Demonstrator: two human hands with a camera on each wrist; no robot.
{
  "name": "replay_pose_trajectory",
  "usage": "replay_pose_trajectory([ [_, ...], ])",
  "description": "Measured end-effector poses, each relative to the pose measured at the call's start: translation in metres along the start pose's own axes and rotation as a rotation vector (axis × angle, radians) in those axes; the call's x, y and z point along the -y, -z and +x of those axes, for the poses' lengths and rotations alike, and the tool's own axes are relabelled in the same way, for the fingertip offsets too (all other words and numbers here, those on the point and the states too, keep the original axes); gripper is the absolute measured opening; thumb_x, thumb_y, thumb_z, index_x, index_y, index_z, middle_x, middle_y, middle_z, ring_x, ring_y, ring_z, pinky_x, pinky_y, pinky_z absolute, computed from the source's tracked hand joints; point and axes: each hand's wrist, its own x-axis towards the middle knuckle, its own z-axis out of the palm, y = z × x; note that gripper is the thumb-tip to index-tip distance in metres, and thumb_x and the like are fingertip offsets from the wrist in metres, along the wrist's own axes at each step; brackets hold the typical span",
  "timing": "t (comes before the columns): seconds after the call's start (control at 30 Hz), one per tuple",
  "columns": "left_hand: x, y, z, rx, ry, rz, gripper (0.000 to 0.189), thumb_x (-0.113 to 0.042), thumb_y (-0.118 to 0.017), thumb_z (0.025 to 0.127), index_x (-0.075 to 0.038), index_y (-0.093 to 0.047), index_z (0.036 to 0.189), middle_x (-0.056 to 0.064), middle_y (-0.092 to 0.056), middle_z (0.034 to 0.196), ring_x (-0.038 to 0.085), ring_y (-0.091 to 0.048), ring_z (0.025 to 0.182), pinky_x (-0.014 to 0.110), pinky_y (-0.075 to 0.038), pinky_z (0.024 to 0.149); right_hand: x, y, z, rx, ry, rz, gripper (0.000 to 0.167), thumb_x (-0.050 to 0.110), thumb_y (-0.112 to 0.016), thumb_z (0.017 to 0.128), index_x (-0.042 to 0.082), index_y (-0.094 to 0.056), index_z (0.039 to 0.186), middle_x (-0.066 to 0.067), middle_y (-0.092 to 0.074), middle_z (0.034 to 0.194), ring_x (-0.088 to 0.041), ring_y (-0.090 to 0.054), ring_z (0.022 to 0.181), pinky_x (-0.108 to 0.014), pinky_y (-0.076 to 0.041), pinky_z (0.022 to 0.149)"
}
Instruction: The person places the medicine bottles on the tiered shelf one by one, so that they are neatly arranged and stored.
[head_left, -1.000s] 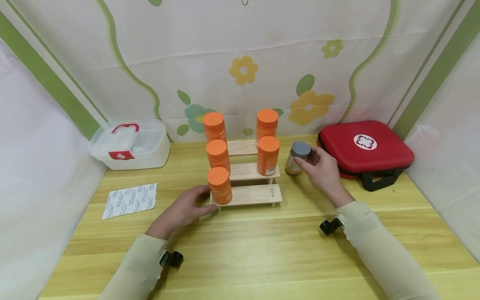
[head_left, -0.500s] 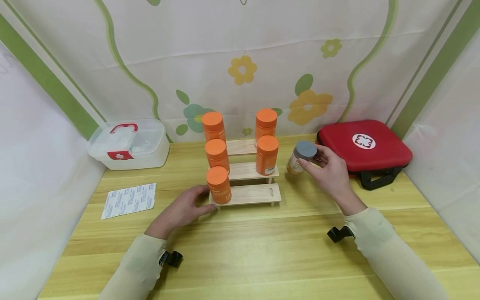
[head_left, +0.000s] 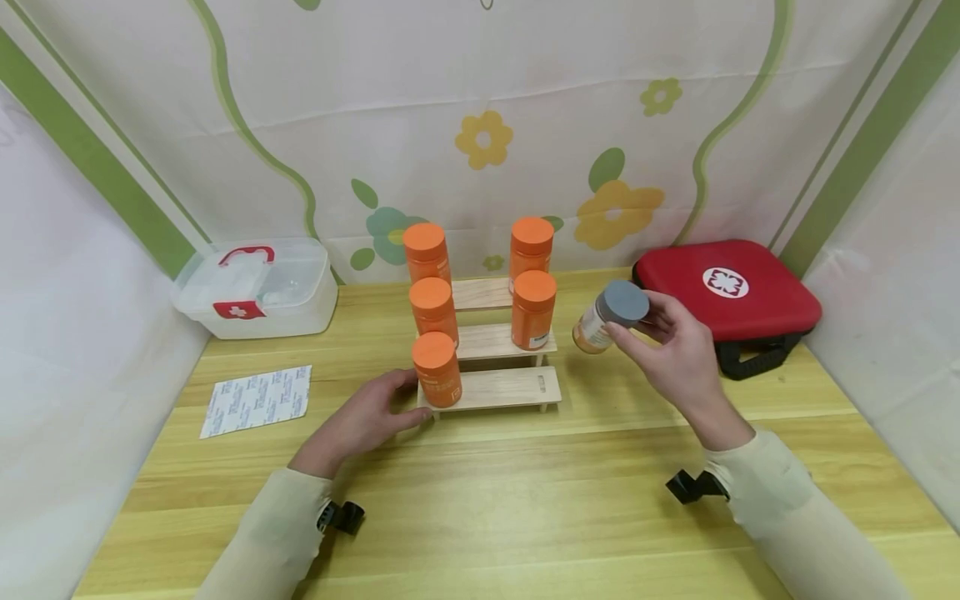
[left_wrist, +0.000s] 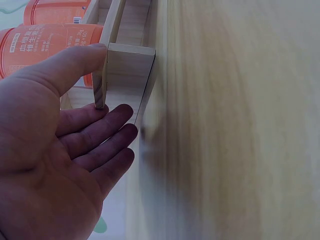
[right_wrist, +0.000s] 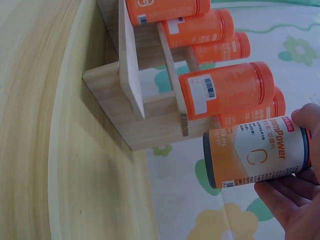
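My right hand (head_left: 678, 350) holds a supplement bottle (head_left: 596, 321) with a grey lid, thumb and fingers at its lid end. The bottle tilts, lid toward the hand, over the table right of a three-step wooden rack (head_left: 510, 387). In the right wrist view the bottle (right_wrist: 257, 152) shows an orange and white label with a large C. My left hand (head_left: 371, 421) grips the left end of the rack's lowest step, thumb and index fingertip on its edges, other fingers loosely bent. Beside it stands an orange jar (head_left: 437, 375) on that step.
Orange jars stand at both ends of the middle and back steps, including one at right (head_left: 534, 312). A red first-aid case (head_left: 750, 308) lies behind the right hand. At left are a clear-lidded white box (head_left: 300, 308) and a printed blister sheet (head_left: 258, 402).
My right hand has drawn back to the right and toward me, tipping the grey-lidded bottle further over. The left hand stays at the rack's end.
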Motion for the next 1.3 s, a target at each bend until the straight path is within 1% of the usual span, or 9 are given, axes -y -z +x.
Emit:
replay_pose_trajectory([
  [0.17,0.001,0.0,0.0,-0.002,-0.003,0.006,0.07,-0.037,-0.079,0.1,-0.005,-0.053,0.157,0.018,-0.057,0.16,0.041,-0.051,0.151,0.061,-0.04,0.127,0.012,0.002,-0.007,0.002,0.024,0.032,0.055,0.003,-0.087,0.089,-0.002,-0.065,0.138,0.013,-0.071,0.121,0.006,-0.07,0.108,-0.008,-0.056,0.094],
  [0.23,0.001,0.0,0.0,-0.002,-0.003,0.006,0.07,-0.037,-0.079,0.1,-0.005,-0.054,0.157,0.018,-0.057,0.16,0.041,-0.051,0.151,0.061,-0.04,0.127,0.016,0.002,-0.009,0.003,0.035,0.053,0.054,0.0,-0.086,0.088,-0.003,-0.064,0.138,0.017,-0.07,0.12,0.004,-0.07,0.108,-0.008,-0.057,0.093],
  [0.33,0.002,0.0,0.0,-0.004,-0.004,0.005,0.07,-0.037,-0.079,0.1,-0.006,-0.054,0.157,0.018,-0.057,0.16,0.041,-0.052,0.151,0.061,-0.04,0.127,0.02,0.002,-0.013,0.004,0.045,0.079,0.054,-0.005,-0.085,0.087,-0.005,-0.064,0.137,0.019,-0.07,0.12,0.003,-0.071,0.108,-0.009,-0.058,0.092],
  [0.47,0.002,0.0,0.001,-0.005,-0.007,0.004,0.069,-0.036,-0.08,0.099,-0.006,-0.055,0.156,0.017,-0.057,0.16,0.041,-0.052,0.151,0.061,-0.04,0.127,0.023,-0.001,-0.018,0.013,0.062,0.121,0.056,-0.011,-0.083,0.085,-0.008,-0.063,0.136,0.019,-0.071,0.12,0.001,-0.072,0.108,-0.01,-0.059,0.093],
  [0.67,0.002,0.0,0.001,-0.004,-0.005,-0.001,0.069,-0.035,-0.08,0.099,-0.005,-0.054,0.156,0.018,-0.057,0.16,0.041,-0.051,0.152,0.061,-0.039,0.128,0.023,-0.009,-0.024,0.03,0.114,0.173,0.06,-0.02,-0.081,0.08,-0.014,-0.06,0.136,0.019,-0.07,0.122,0.0,-0.072,0.109,-0.012,-0.06,0.094],
  [0.97,0.001,0.0,0.001,-0.003,-0.006,0.002,0.068,-0.034,-0.08,0.1,-0.005,-0.055,0.156,0.018,-0.058,0.16,0.04,-0.051,0.152,0.06,-0.039,0.128,0.022,-0.023,-0.028,0.065,0.158,0.221,0.059,-0.022,-0.082,0.077,-0.014,-0.062,0.131,0.014,-0.07,0.121,-0.001,-0.072,0.111,-0.015,-0.061,0.092],
  [1.2,0.0,0.0,0.001,0.0,-0.012,0.006,0.067,-0.033,-0.079,0.1,-0.005,-0.055,0.155,0.017,-0.058,0.159,0.04,-0.051,0.151,0.06,-0.04,0.128,0.019,-0.034,-0.03,0.115,0.177,0.267,0.057,-0.023,-0.082,0.076,-0.015,-0.062,0.129,0.013,-0.07,0.121,0.0,-0.072,0.112,-0.017,-0.062,0.093],
  [1.3,0.0,0.001,0.001,-0.001,-0.014,0.009,0.067,-0.034,-0.079,0.1,-0.005,-0.056,0.155,0.017,-0.059,0.159,0.04,-0.051,0.152,0.06,-0.039,0.128,0.018,-0.038,-0.03,0.132,0.18,0.272,0.056,-0.024,-0.081,0.076,-0.015,-0.062,0.128,0.006,-0.071,0.121,0.0,-0.072,0.112,-0.018,-0.063,0.092],
])
